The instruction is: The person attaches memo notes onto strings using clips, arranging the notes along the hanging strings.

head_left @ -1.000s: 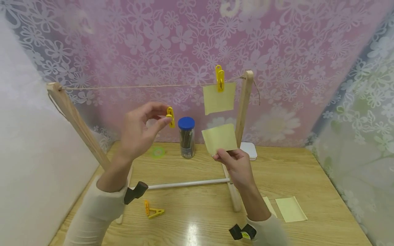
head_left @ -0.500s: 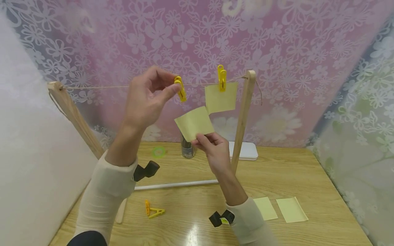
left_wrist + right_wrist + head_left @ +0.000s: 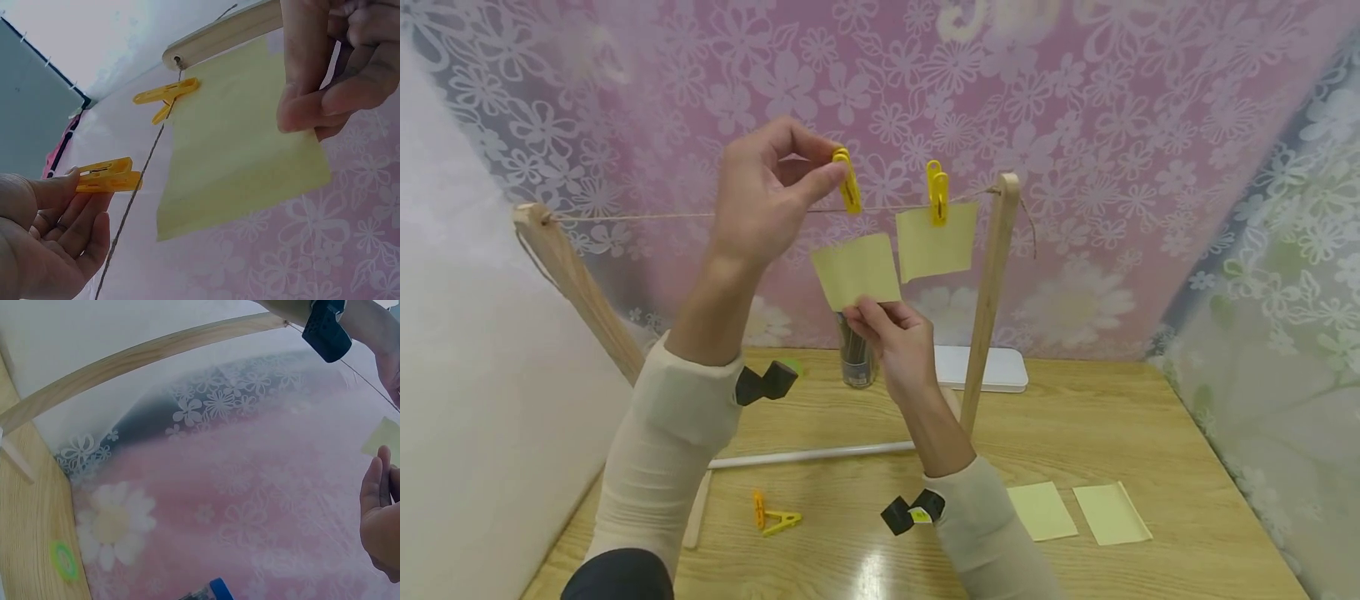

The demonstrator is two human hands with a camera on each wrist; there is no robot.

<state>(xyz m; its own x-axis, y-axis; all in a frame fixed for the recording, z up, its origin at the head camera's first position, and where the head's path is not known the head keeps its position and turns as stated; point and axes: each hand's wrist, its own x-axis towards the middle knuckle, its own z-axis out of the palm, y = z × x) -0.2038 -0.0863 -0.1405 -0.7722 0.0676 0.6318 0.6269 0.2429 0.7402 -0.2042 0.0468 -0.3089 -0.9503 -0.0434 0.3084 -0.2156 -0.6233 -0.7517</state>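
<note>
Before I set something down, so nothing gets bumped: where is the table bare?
The table is bare right of the white box, behind the loose notes. A smaller patch lies between the loose clothespins and right sleeve, in front of the white bar. It's crowded at the line, around the hanging note and held note.

Nothing can be read: the wall lettering (image 3: 957, 33) is cropped, the jar label (image 3: 856, 373) too small.

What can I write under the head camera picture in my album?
Left hand pinches a yellow clothespin by the string; right hand holds a yellow paper below.
</note>
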